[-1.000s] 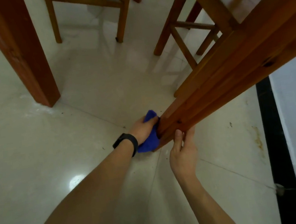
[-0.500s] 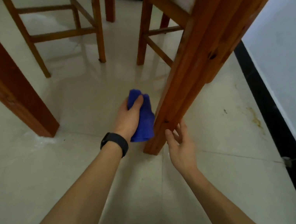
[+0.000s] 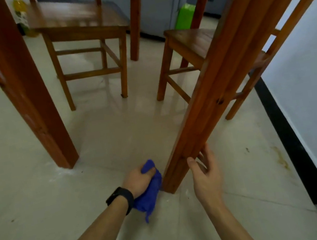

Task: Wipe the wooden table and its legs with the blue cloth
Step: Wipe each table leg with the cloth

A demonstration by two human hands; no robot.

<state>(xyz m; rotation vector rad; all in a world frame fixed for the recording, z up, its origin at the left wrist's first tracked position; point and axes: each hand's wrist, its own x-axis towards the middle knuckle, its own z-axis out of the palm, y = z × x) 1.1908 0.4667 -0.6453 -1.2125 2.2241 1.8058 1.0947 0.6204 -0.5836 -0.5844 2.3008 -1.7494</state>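
While my left hand curls tight around the bunched blue cloth, low over the tiled floor and just beside the foot of the wooden table leg, my right hand is loosely spread, holding nothing, thumb and fingertips at the leg's near side.

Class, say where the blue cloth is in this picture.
Low in the middle of the head view, the blue cloth is gripped in the left hand, just left of the foot of the nearest table leg.

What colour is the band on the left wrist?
The wristband is black, clearest in the head view.
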